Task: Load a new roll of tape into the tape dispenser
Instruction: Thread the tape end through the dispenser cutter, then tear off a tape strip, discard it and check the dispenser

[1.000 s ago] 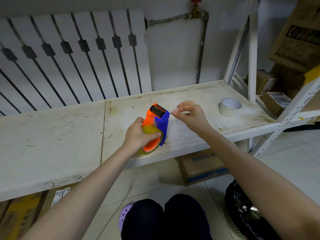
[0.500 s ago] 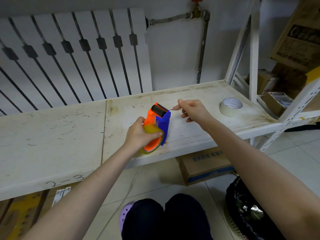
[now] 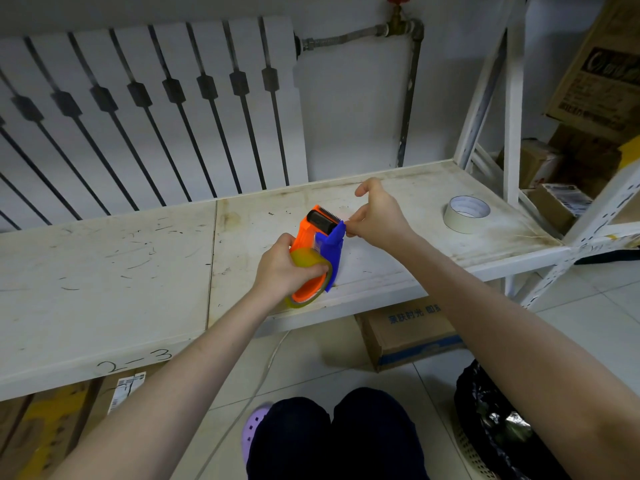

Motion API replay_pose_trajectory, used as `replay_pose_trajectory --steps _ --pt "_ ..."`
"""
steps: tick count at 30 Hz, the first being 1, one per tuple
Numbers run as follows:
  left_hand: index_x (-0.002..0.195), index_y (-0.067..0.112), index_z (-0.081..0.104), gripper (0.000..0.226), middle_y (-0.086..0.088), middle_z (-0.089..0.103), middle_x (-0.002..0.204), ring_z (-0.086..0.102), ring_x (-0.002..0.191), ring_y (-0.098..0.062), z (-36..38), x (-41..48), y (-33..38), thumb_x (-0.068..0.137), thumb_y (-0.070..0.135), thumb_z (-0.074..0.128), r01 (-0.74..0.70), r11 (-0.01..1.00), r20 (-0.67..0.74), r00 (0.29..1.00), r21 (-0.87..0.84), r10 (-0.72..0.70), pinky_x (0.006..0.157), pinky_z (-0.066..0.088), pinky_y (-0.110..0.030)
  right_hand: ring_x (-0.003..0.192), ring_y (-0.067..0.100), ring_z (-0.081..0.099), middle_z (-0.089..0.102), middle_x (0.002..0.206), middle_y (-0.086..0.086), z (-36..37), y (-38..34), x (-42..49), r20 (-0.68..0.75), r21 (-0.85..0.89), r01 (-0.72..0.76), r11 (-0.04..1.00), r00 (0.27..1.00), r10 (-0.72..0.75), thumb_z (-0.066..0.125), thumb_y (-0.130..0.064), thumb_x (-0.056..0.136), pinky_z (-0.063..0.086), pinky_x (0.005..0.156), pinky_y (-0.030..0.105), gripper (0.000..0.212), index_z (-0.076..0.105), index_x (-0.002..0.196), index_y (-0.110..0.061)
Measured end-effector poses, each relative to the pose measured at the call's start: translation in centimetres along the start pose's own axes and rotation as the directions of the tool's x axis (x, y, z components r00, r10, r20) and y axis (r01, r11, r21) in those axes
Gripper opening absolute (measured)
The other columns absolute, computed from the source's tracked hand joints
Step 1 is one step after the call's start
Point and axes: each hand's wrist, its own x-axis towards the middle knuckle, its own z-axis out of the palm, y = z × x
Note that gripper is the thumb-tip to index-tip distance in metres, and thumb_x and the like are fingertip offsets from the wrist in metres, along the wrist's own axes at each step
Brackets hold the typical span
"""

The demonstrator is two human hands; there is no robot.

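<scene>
An orange and blue tape dispenser (image 3: 320, 244) stands on the white shelf (image 3: 138, 271) near its front edge, its black roller and toothed blade pointing away from me. A yellowish clear tape roll (image 3: 311, 265) sits on its hub. My left hand (image 3: 282, 268) grips the roll and the dispenser's lower body. My right hand (image 3: 375, 216) pinches at the upper tip of the blue side plate, beside the roller; whether a tape end is between the fingers is too small to tell.
A second, whitish tape roll (image 3: 465, 213) lies flat on the shelf to the right. A white shelf upright (image 3: 512, 116) rises behind it. A cardboard box (image 3: 408, 334) sits on the floor under the shelf, a black bin bag (image 3: 498, 427) at lower right.
My right hand moved away from the dispenser's head and has come back to the tip of the blue plate. My left hand kept its grip on the dispenser.
</scene>
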Motion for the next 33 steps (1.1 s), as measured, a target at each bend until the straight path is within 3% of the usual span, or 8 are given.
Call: replay_pose_trajectory --steps 2,6,8,20,23,26,30,33 --pt "0.121 0.018 0.044 0.063 0.005 0.049 0.104 0.050 0.091 -0.016 0.0 0.0 0.0 0.072 0.042 0.076 0.000 1.000 -0.005 1.000 0.002 0.000 0.069 0.042 -0.028 0.075 0.018 0.068 0.070 0.077 0.005 -0.1 -0.3 0.0 0.019 0.008 0.010 1.000 1.000 -0.010 0.073 -0.007 0.077 0.054 0.072 0.031 0.048 0.042 0.113 -0.013" --pt "0.122 0.018 0.044 0.063 0.006 0.048 0.104 0.051 0.091 -0.015 0.0 -0.1 0.0 0.072 0.041 0.076 -0.006 1.000 -0.005 1.000 0.010 0.006 0.069 0.042 -0.028 0.083 0.021 0.067 0.069 0.082 0.006 -0.4 -0.5 0.2 0.048 -0.088 0.086 0.992 0.996 -0.082 0.066 -0.003 0.079 0.054 0.072 0.029 0.015 0.066 0.093 -0.010" --pt "0.119 0.018 0.045 0.062 0.006 0.050 0.103 0.052 0.090 -0.016 0.0 -0.1 -0.1 0.071 0.041 0.076 -0.015 1.000 -0.012 1.000 0.002 0.015 0.068 0.042 -0.028 0.083 0.019 0.066 0.071 0.088 0.007 -0.5 -0.5 0.3 0.080 -0.105 0.126 0.987 0.990 -0.118 0.066 -0.004 0.081 0.055 0.077 0.030 0.011 0.072 0.090 -0.009" --pt "0.120 0.017 0.045 0.062 0.006 0.049 0.103 0.051 0.090 -0.015 0.0 0.2 -0.2 0.072 0.041 0.077 -0.027 0.999 -0.015 1.000 -0.017 0.027 0.068 0.041 -0.027 0.090 0.014 0.061 0.071 0.104 0.007 -1.9 -1.0 0.1 0.297 -0.209 0.318 0.925 0.922 -0.250 0.060 -0.006 0.088 0.049 0.078 0.024 0.025 0.070 0.110 -0.009" --pt "0.120 0.018 0.045 0.062 0.006 0.050 0.103 0.052 0.090 -0.015 0.0 0.1 -0.2 0.072 0.041 0.076 -0.027 1.000 -0.012 1.000 -0.015 0.027 0.065 0.041 -0.025 0.083 0.009 0.061 0.070 0.101 0.005 -1.7 -0.2 0.1 0.263 -0.152 0.252 0.956 0.943 -0.207 0.055 -0.005 0.090 0.049 0.071 0.017 0.025 0.069 0.111 -0.011" --pt "0.119 0.018 0.046 0.062 0.006 0.051 0.102 0.052 0.089 -0.015 0.1 0.2 -0.2 0.071 0.042 0.077 -0.037 0.999 -0.016 0.999 -0.003 0.037 0.064 0.039 -0.024 0.074 0.008 0.064 0.069 0.091 0.007 -1.4 0.8 -0.3 0.170 0.077 0.087 0.993 0.980 -0.099 0.057 -0.008 0.090 0.053 0.067 0.017 0.022 0.068 0.109 -0.005" --pt "0.119 0.018 0.045 0.062 0.007 0.048 0.102 0.050 0.089 -0.015 0.1 0.4 -0.1 0.071 0.042 0.077 -0.020 1.000 -0.009 1.000 0.009 0.020 0.069 0.041 -0.028 0.074 0.012 0.067 0.070 0.092 0.011 -1.3 2.4 -0.4 0.058 0.472 -0.189 0.861 0.981 0.184 0.061 -0.015 0.089 0.056 0.066 0.020 0.021 0.066 0.105 -0.002" --pt "0.118 0.017 0.046 0.061 0.006 0.049 0.102 0.050 0.088 -0.016 0.2 0.5 -0.2 0.071 0.042 0.077 -0.020 1.000 -0.006 1.000 0.013 0.020 0.069 0.041 -0.028 0.074 0.009 0.060 0.066 0.087 0.000 -1.0 3.4 -0.7 -0.005 0.371 -0.201 0.907 0.976 0.218 0.065 -0.017 0.086 0.051 0.060 0.019 0.016 0.068 0.099 -0.008"
